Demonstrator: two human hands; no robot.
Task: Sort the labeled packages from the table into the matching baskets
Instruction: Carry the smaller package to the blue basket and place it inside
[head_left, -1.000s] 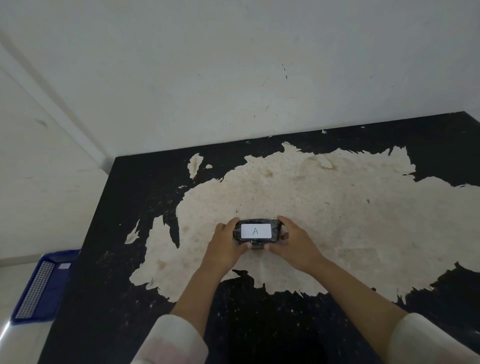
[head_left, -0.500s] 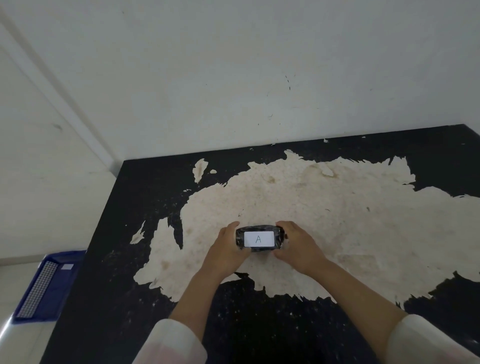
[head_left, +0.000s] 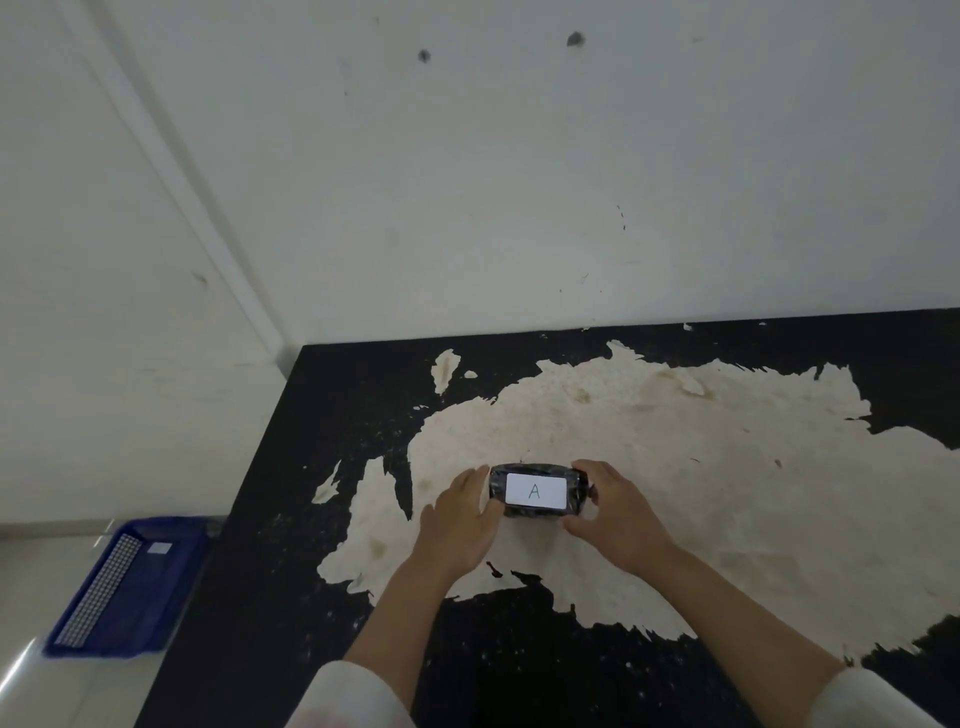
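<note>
Still clasped between both hands (head_left: 540, 512): package (head_left: 535, 491), label up.

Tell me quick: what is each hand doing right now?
Left hand: closed on the left end of the package labeled A.
Right hand: closed on its right end.

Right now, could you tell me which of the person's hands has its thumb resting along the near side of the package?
The right hand: its thumb lies along the near side of package A; the left hand only cups the end.
</note>
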